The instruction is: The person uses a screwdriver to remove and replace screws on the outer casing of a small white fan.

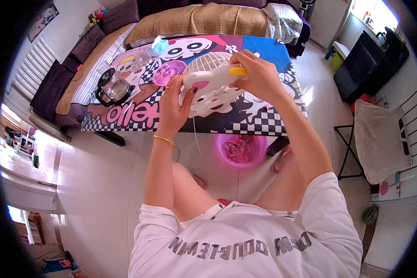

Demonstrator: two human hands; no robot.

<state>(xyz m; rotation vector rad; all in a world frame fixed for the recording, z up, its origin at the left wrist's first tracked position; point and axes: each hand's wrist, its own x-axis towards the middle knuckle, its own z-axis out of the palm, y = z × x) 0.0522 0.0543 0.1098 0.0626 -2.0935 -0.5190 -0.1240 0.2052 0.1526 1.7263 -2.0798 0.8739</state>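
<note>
Over the near edge of the table I hold a small white fan (212,104) tilted in both hands, its rounded grille (211,61) toward the far side. My left hand (176,101) grips the left end of its base, beside a pink oval patch. At the other end, the fingers of my right hand (257,76) close around the casing. A short yellow piece (238,71) shows by those fingers; whether it is part of the fan, I cannot tell. A thin white cord hangs below. Left of the fan, a pink fan blade (169,72) lies on the patterned tablecloth (139,113).
A glass jug with a black handle (113,87) stands at the table's left, near a tissue pack (159,45) and clear plastic. Below the near edge, a pink basin (240,150) holds wet-looking pink cloth. A folding chair (380,141) stands right; a covered sofa (199,22) lies behind.
</note>
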